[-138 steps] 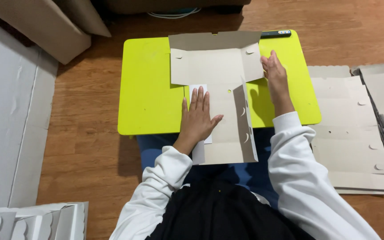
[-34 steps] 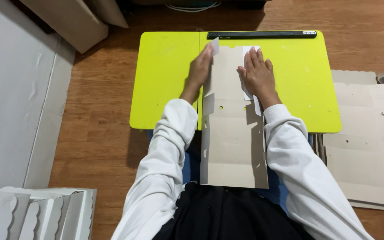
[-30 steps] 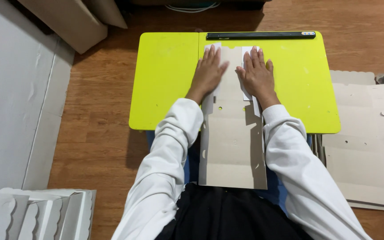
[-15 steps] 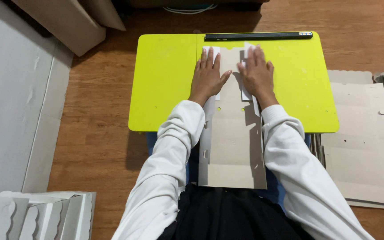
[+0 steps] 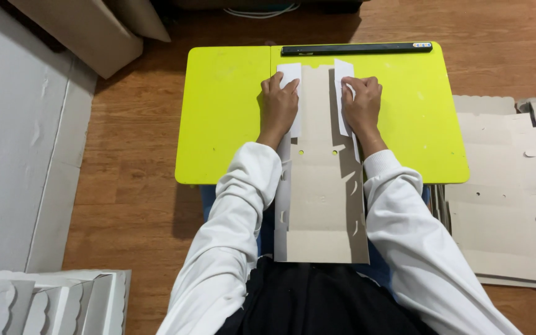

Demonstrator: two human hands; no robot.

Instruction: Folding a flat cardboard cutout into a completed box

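My left hand (image 5: 278,105) lies palm down on the left white flap (image 5: 292,87) of the cardboard box blank (image 5: 321,186), fingers slightly curled and pressing rather than gripping; my right hand (image 5: 362,104) does the same on the right white flap (image 5: 342,93), fingers bent over its edge; the two hands sit side by side at the far end of the blank, with its grey-brown middle strip bare between them; the blank runs from there toward me, off the near edge of the yellow-green tabletop (image 5: 224,118) and over my lap; a long black ruler (image 5: 356,48) lies along the far edge of the tabletop, just beyond the flaps; to the right, on the wooden floor (image 5: 125,186), a stack of flat blanks (image 5: 504,198); at the near left, folded white boxes (image 5: 51,301) with scalloped edges.
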